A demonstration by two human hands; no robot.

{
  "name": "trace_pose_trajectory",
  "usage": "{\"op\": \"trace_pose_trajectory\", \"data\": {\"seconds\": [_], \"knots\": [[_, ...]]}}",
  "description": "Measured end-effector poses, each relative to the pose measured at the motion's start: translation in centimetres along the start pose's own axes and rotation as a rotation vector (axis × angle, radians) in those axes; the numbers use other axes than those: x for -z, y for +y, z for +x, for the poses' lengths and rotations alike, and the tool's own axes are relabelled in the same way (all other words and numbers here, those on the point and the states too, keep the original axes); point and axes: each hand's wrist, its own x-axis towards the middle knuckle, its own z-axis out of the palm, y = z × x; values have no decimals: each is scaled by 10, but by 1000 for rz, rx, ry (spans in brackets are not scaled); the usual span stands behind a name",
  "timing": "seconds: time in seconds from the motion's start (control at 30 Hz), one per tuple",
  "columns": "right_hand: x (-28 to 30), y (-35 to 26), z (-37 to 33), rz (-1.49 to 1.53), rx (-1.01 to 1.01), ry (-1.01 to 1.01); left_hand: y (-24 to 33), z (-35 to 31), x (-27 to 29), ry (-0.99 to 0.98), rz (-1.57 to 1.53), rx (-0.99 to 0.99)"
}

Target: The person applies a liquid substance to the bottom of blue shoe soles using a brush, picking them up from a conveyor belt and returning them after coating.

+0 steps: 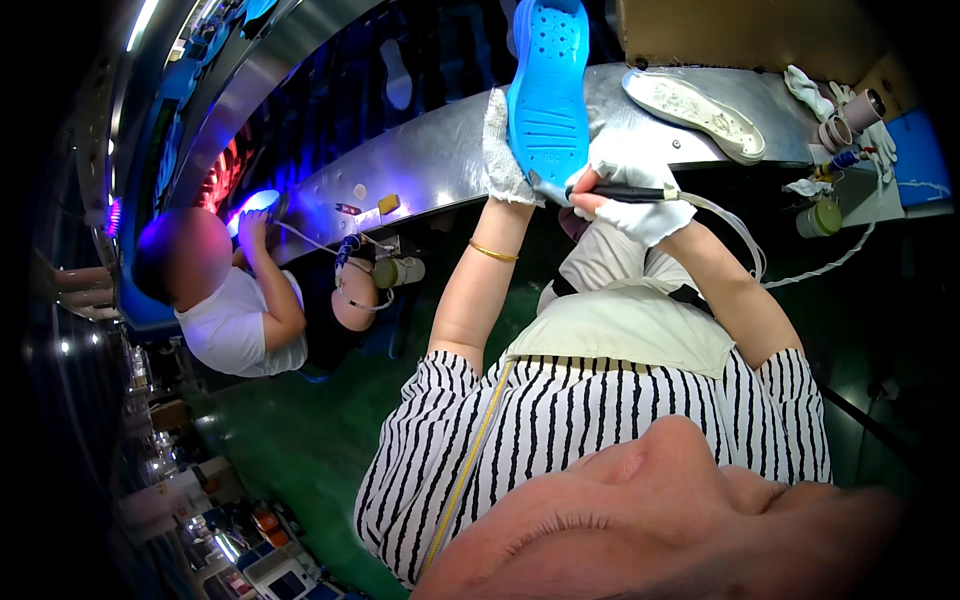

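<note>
My left hand [498, 150], in a white glove, grips a blue shoe sole [548, 110] by its left side. The sole stands lengthwise in front of me, its heel end nearest, with grooves and small holes on the face towards me. My right hand [632, 190], in a white glove with bare fingertips, closes round a black-handled brush [640, 193] with a clear hose at its back end. The brush's pale tip meets the heel end of the sole; whether it touches is hard to tell.
A cream shoe sole [692, 112] lies on the metal bench [400, 160]. Behind stands a cardboard box [745, 35]; gloves [808, 95], cups and a hose fitting are at right. At left a co-worker [240, 320] holds a glowing sole [258, 203] near a yellow block [388, 204].
</note>
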Motion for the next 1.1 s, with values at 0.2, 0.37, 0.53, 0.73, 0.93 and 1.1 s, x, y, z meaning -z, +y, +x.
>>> {"op": "trace_pose_trajectory", "data": {"seconds": [0.2, 0.37, 0.53, 0.73, 0.93, 1.1], "knots": [[20, 11, 23, 189, -122, 184, -14, -17, -3, 86, -34, -40], [-4, -7, 23, -213, 357, 136, -17, -7, 17, -156, -110, -41], [-1, -12, 26, 270, -53, -27, -16, -16, 32, -10, 161, -164], [14, 5, 47, -8, 153, 379, -26, -23, -30, 56, -59, -81], [16, -17, 46, 250, 83, 171, -19, -19, -1, -5, -179, -37], [48, 1, 77, 141, -63, 466, -22, -26, -33, -143, -60, 56]]}}
